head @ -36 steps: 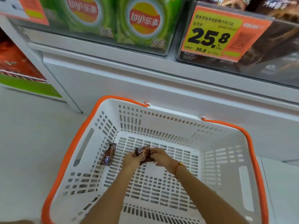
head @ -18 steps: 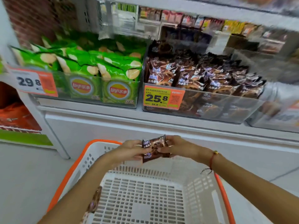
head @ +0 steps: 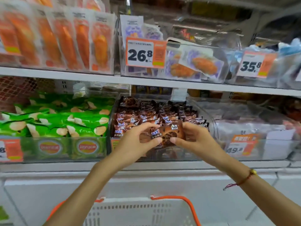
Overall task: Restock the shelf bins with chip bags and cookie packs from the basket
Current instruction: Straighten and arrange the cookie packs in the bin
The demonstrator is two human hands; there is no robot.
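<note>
Both hands, left (head: 138, 141) and right (head: 192, 137), pinch one cookie pack (head: 164, 133) by its ends, just in front of the brown bin (head: 162, 154). Released early, it could drop past the bin's front wall toward the basket (head: 138, 211).

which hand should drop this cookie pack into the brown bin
Right, probably. The right hand grips the cookie pack on the side over the cookie bin; the left hand pinches the end nearer the chip bags.

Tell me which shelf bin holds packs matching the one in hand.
The middle lower bin, filled with brown cookie packs, between green chip bags and pale packs.
</note>
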